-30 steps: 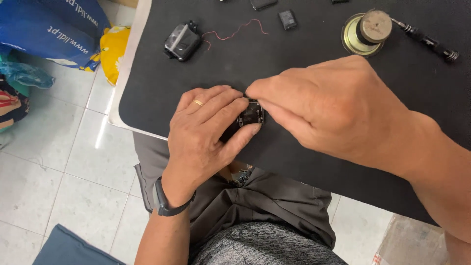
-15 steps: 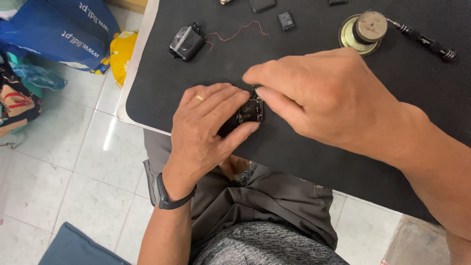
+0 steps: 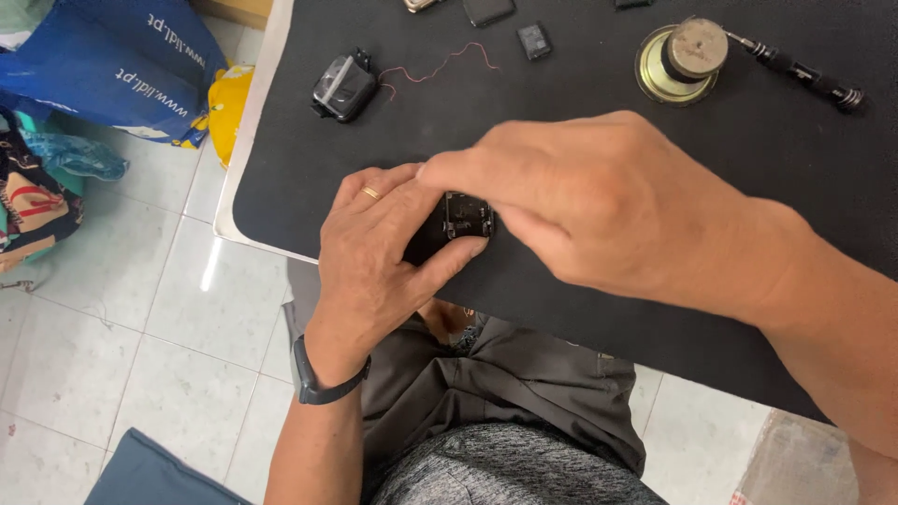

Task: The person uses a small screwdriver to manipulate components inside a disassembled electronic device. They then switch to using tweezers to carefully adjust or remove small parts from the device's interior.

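left hand [image 3: 374,262] clamped around small black device [image 3: 465,217] at near edge of black mat [image 3: 580,309]; right hand [image 3: 580,206] pinched together on its top. could slip off the edge into the lap if grip loosens under pressing.

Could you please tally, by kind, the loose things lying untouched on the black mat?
Small black rectangular plastic pieces: 1 whole, others cut off at the top edge
Black device with thin red wire: 1
Round brass speaker with grey magnet: 1
Black screwdriver: 1
Total fully seen: 4
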